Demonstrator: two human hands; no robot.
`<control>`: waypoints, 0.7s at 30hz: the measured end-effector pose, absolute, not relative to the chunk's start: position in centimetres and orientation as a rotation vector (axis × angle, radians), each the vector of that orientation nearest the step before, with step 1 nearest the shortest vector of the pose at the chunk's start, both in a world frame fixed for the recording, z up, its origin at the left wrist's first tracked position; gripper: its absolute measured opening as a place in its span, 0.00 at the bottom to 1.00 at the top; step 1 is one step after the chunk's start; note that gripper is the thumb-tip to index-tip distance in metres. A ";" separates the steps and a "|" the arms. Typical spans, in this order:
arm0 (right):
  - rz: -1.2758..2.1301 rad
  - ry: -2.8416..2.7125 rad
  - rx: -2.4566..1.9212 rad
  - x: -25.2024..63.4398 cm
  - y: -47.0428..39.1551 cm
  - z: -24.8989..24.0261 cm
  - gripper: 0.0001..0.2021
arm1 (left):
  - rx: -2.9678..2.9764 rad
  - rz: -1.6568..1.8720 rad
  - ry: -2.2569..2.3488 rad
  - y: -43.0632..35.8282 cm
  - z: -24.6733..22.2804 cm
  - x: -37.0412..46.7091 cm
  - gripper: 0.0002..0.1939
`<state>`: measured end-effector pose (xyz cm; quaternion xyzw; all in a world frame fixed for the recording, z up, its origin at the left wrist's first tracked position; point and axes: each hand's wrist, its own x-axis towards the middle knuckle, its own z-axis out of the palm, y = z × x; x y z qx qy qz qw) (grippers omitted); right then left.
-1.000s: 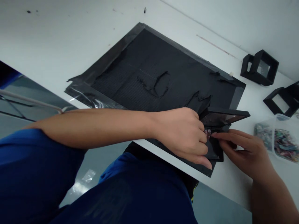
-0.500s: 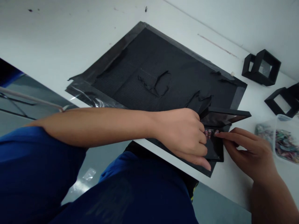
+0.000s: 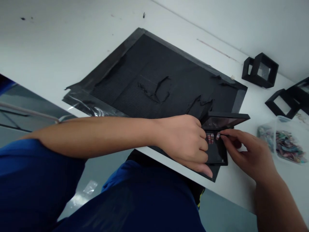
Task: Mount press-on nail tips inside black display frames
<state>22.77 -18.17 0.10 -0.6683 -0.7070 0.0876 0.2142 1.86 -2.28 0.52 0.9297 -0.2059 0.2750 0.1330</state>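
A shallow black box (image 3: 218,158) with a windowed lid (image 3: 225,121) tilted up lies at the mat's near right corner. My left hand (image 3: 187,141) reaches across, its fingers curled over the box's left side and hiding that part. Inside lie a few small, shiny, patterned press-on nails (image 3: 210,138) in reddish and silvery tones. One nail (image 3: 218,136) sits a little apart, to the right. At this nail's upper right end, the thumb and forefinger of my right hand (image 3: 248,153) are pinched together.
A torn black mat (image 3: 130,83) is taped to the white table (image 3: 60,45). To the right stands a clear plastic tub (image 3: 277,141) holding many colourful nail-like pieces. Behind it are black square frame boxes (image 3: 264,70) and more black frames (image 3: 281,103).
The whole view has shifted slightly, so things appear further left. My right fingertips have moved from on top of the separate nail to its right end. My left hand keeps its place on the box.
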 end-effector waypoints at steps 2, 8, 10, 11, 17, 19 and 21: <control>0.249 -1.992 -1.828 22.7 -18.1 0.2 0.08 | 2.688 0.824 -0.591 -2.3 0.6 1.9 0.27; 0.287 -1.907 -1.857 22.8 -18.3 0.1 0.08 | 2.694 0.577 -0.551 -2.5 1.2 1.9 0.27; 0.289 -1.889 -1.869 22.9 -18.2 0.0 0.08 | 2.683 0.615 -0.559 -2.5 1.1 1.9 0.26; 0.290 -1.897 -1.866 22.9 -18.2 0.0 0.07 | 2.674 0.677 -0.571 -2.5 1.1 1.9 0.26; 0.370 -1.979 -1.781 22.4 -17.7 0.3 0.08 | 2.574 0.690 -0.614 -2.6 1.7 2.0 0.29; 0.386 -1.981 -1.770 22.4 -17.8 0.4 0.09 | 2.553 0.543 -0.595 -2.7 2.2 2.1 0.31; 0.399 -1.980 -1.772 22.4 -17.9 0.4 0.09 | 2.548 0.470 -0.584 -2.8 2.4 2.1 0.31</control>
